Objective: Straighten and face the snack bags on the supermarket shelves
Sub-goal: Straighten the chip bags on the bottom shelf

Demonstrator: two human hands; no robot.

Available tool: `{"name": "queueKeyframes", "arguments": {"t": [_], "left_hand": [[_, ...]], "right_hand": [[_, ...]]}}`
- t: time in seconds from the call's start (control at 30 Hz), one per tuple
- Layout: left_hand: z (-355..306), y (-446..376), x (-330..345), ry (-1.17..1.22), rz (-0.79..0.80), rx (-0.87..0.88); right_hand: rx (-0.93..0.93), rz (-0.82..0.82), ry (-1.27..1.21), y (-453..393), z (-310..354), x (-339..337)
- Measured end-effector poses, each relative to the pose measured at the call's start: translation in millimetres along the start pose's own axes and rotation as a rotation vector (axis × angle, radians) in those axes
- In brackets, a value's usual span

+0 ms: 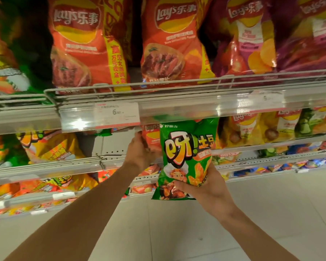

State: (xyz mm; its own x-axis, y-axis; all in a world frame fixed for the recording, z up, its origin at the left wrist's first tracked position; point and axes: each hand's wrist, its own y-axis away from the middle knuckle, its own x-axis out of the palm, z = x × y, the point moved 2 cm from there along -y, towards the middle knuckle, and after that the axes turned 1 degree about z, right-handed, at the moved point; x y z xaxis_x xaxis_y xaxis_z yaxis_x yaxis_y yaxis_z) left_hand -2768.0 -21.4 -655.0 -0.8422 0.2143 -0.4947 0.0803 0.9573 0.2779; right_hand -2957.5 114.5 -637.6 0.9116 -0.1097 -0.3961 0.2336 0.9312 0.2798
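Two hands work just under the clear plastic price rail. Our right hand grips the lower part of a glossy green snack bag with orange lettering, holding it upright in front of the shelf below that rail. Our left hand reaches in beside it, fingers curled onto an orange-red Lay's chip bag that the green bag partly hides. Above the rail stand large orange-red Lay's bags and purple ones, behind a wire fence. A white price tag sits on the rail.
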Motion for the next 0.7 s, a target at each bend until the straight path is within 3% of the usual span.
{"name": "queueKeyframes", "arguments": {"t": [0.17,0.27,0.47,0.7], "left_hand": [[23.5,38.7,-56.2,-0.365,-0.171,0.318],[48.3,58.1,-102.7,-0.63,-0.26,0.411],[110.7,86.0,-171.2,-0.906,-0.176,0.363],[147.2,87.3,-186.5,-1.051,-0.037,0.3]], "right_hand": [[-0.03,0.036,0.017,7.3,28.9,51.1],[-0.042,0.061,-0.021,11.2,45.2,85.9],[-0.041,0.151,0.002,5.5,81.1,149.6],[-0.044,0.189,0.137,-37.1,124.9,174.9]]}}
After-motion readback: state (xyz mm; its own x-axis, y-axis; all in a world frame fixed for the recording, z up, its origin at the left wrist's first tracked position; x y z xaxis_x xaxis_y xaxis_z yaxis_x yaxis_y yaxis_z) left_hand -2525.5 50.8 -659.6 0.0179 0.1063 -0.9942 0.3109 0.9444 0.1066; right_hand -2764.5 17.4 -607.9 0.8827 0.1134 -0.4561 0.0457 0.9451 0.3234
